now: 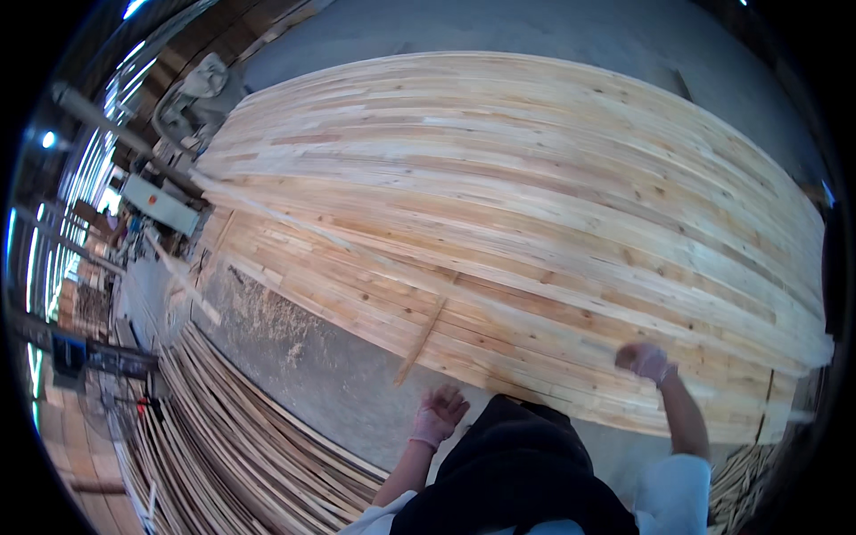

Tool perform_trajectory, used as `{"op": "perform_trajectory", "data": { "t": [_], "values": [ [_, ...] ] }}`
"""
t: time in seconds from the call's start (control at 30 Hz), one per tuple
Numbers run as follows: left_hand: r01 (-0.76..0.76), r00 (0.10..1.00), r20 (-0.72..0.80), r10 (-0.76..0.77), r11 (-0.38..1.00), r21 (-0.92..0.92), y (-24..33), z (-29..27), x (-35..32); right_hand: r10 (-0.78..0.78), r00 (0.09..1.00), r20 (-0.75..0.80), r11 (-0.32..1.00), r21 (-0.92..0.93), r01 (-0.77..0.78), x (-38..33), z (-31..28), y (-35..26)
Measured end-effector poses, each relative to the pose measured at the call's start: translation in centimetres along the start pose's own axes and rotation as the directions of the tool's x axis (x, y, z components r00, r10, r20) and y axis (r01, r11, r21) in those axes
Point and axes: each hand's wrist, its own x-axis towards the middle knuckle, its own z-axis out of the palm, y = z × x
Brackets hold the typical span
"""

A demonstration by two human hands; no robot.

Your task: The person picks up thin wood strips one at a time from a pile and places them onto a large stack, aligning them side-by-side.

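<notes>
A large panel of light strip wood (499,169), with knots and narrow glued staves, lies in front of me. Nearer and lower, a second wood panel (348,299) runs along its front edge with a thin cross strip (428,334) on it. My left hand (439,415), in a thin pale glove, hovers before the lower panel's near edge. Its fingers are spread and nothing is in them. Over the lower panel's right part is my right hand (644,361), similarly gloved. Motion smears its fingers, so their grip and any touch on the wood cannot be made out.
Long thin wood strips (241,437) are heaped on the floor at lower left, beside scattered sawdust (276,312). More offcuts (749,486) lie at lower right. A machine with a pale control box (159,203) stands at the left, near a bagged machine part (207,78).
</notes>
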Motion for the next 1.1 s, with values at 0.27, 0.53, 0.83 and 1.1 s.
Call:
{"op": "perform_trajectory", "data": {
  "t": [0.27, 0.53, 0.83, 1.1],
  "values": [
    [0.088, 0.941, 0.331, -0.072, 0.995, -0.036, -1.3, 1.0, 2.2, 0.076, 0.926, 0.37, 0.888, 0.398, -0.232, -9.5, 17.0, -1.9],
    [0.062, 0.959, 0.279, -0.045, 0.997, -0.054, 0.6, -4.6, -3.8, 0.188, 0.935, 0.301, 0.982, -0.076, -0.173, -25.0, 22.3, -0.4],
    [0.024, 0.97, 0.242, -0.012, 0.999, -0.047, 3.4, -8.9, -10.8, 0.522, 0.828, 0.208, 0.825, -0.372, -0.426, -39.1, 24.5, -0.5],
    [0.012, 0.963, 0.268, 0.024, 0.991, -0.133, 2.8, -12.3, -13.2, 0.464, 0.859, 0.216, 0.854, -0.365, -0.37, -36.1, 24.9, -5.0]
  ]
}}
